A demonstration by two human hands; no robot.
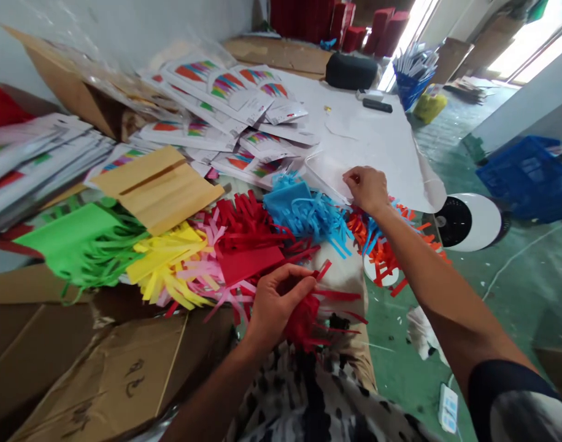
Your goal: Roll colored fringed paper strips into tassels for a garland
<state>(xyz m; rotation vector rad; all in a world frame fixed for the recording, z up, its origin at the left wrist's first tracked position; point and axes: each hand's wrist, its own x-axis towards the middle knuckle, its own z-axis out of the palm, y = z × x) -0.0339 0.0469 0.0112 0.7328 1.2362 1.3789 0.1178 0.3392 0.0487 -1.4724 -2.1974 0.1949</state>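
Observation:
My left hand [278, 301] is closed in a pinch on a red paper tassel [304, 322], whose strips hang over my lap and whose short looped end sticks out past the fingertips. My right hand [368, 187] is pinched shut over the white table, beside a clear plastic bag [324, 175]; what its fingertips hold is too small to tell. Between the hands lie a blue fringed paper bundle [304, 205] and a red fringed paper bundle [251, 261]. Orange fringed paper [384, 255] shows under my right forearm.
Yellow [165, 264] and green fringed paper [78, 236] lie to the left, near a folded tan paper [159, 187]. Printed packets [226, 92] are piled behind. A black case [350, 70] stands at the back, a cardboard box [124, 374] at front left, a white-and-black round appliance [474, 221] at right.

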